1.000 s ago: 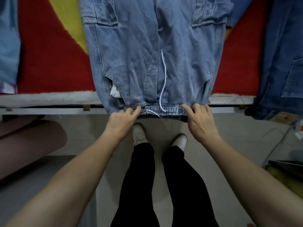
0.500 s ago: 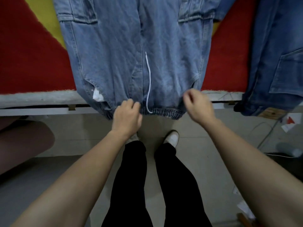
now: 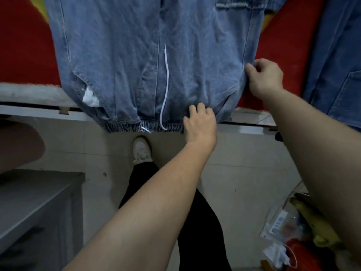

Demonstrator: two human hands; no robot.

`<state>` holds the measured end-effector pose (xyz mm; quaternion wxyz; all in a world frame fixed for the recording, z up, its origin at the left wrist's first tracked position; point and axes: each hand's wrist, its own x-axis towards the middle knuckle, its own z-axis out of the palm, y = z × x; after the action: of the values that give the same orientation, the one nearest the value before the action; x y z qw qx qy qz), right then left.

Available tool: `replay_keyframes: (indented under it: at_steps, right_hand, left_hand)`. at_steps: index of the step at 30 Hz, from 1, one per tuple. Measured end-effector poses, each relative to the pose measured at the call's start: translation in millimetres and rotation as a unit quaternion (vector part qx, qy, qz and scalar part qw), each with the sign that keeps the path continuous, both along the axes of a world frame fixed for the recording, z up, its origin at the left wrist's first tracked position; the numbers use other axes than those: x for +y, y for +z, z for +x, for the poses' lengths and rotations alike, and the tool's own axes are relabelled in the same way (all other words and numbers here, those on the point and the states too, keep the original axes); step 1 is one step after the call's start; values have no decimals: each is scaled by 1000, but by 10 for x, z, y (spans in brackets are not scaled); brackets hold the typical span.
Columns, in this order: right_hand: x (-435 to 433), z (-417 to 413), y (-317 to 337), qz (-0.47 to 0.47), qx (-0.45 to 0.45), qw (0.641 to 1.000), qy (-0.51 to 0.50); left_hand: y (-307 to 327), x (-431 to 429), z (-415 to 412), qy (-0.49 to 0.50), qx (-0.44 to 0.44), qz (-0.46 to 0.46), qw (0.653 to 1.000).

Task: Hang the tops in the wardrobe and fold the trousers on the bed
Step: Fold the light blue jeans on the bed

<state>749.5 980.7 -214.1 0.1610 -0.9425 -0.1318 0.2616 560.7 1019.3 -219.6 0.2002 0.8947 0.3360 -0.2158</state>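
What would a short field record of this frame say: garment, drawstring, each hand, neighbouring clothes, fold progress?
garment: light blue jeans, spread flat on the red blanket, elastic waistband hanging over the bed edge
drawstring: white drawstring, lying loose up the front
left: left hand, fingers curled on the fabric at one end of the waistband
right: right hand, pinching the jeans' side edge further up
neighbour: darker jeans beside them on the bed
fold: not yet begun
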Motion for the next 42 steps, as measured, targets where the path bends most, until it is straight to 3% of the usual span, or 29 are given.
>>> replay_keyframes:
  at_steps: [3,7,10,15,19,23,28,35,40,42]
  right_hand:
    - [21,-5,-6,7,28,999,-15]
    - [87,4,109,22,89,993,-77]
    - [217,-80,267,106,152,971,-152]
    - [713,-190,622,215,233,917,-240]
    - [1177,-258,836,246,229,919,-205]
    - [1745,-451,999,257,157,948,-104]
    - [2555,-941,1103,275,107,955,15]
    - [3616,-1807,742,238,145,953,121]
    - [3758,-1874,240,78,238,946,205]
    - [3741,-1813,178,76,269,939,201]
  left_hand:
    - [-15,52,17,6,-14,-16,1000]
    - [174,222,20,37,0,-119,992]
    - [357,472,-13,142,13,-232,962]
    - [672,836,-267,272,-31,-334,902]
    - [904,1184,-555,345,-102,-343,868]
    - [1006,1559,-837,398,-146,-343,838]
    - [869,2126,-1256,405,-135,-280,860]
    - [519,2785,-1923,455,-88,-276,842]
    - [243,2966,-1989,444,-56,-292,845]
    - [206,2999,-1939,438,-42,-301,846]
